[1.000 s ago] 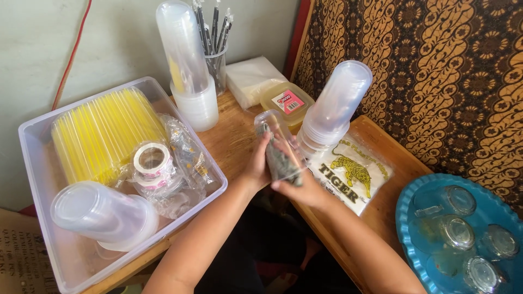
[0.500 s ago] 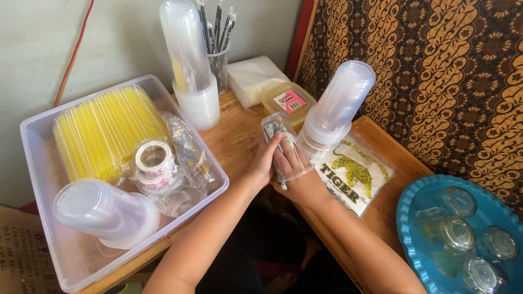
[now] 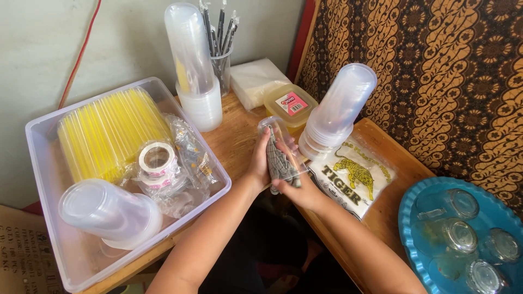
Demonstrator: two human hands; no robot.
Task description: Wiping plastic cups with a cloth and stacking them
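A clear plastic cup (image 3: pixel 274 129) is held over the wooden table's (image 3: pixel 234 139) front edge, tilted with its base pointing away from me. My left hand (image 3: pixel 258 159) wraps around the cup's left side. A grey checked cloth (image 3: pixel 281 164) shows through the cup wall, bunched at and inside the cup's mouth. My right hand (image 3: pixel 300 191) sits below and to the right, closed on the cloth, with its fingertips pushed into the cup.
To the left stands a clear bin (image 3: pixel 41 136) with yellow straws (image 3: pixel 103 130), a tape roll (image 3: pixel 155 158) and a lying cup stack (image 3: pixel 109 211). Behind are an upright cup stack (image 3: pixel 192 60), pens (image 3: pixel 220 32) and a yellow-lidded box (image 3: pixel 289 103). On the right are a leaning cup stack (image 3: pixel 340 106), a bag pack (image 3: pixel 354 171) and a blue tray (image 3: pixel 408 218) of glasses.
Both hands dipped with the cup and the right hand pressed the cloth into it; now the cup is raised and tilted again, and the cloth has shifted toward its mouth.
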